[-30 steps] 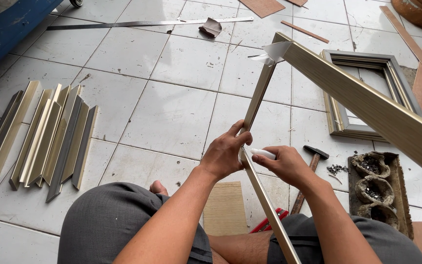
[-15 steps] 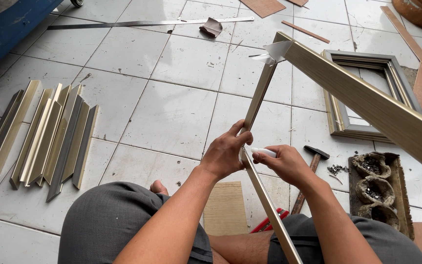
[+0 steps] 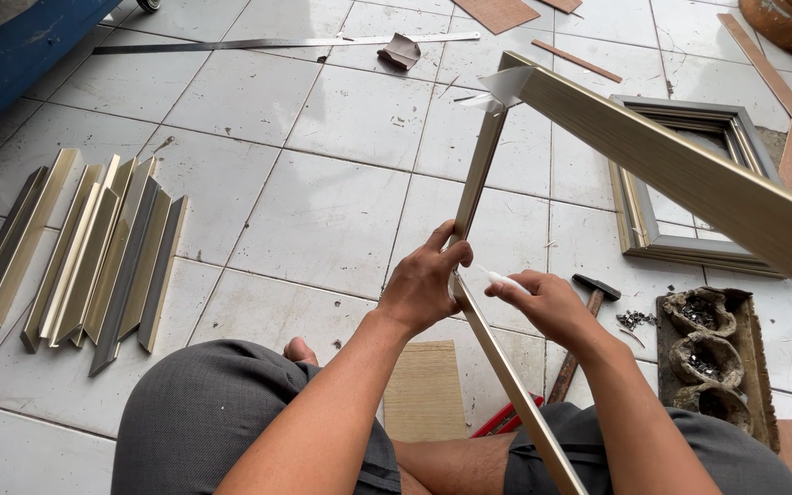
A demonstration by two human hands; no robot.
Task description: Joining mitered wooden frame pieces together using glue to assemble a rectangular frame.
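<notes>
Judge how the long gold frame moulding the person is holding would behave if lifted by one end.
The frame moulding looks stiff: it runs straight, unsupported, from the left hand. Slim for its length, so probably light. The glossy finish may be slippery.

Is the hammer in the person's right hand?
No, the hammer lies on the tiled floor; the right hand pinches a small white piece.

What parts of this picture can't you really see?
All in the head view:
- The white thing pinched in the right hand: mostly hidden by the fingers, too small to tell what it is.
- The frame strip in the left hand: its lower end runs off the bottom edge.
- The hammer: handle partly behind the right arm.
- The bits in the tray cups: too small to identify.
- The red tool: mostly under the strip and leg.
</notes>
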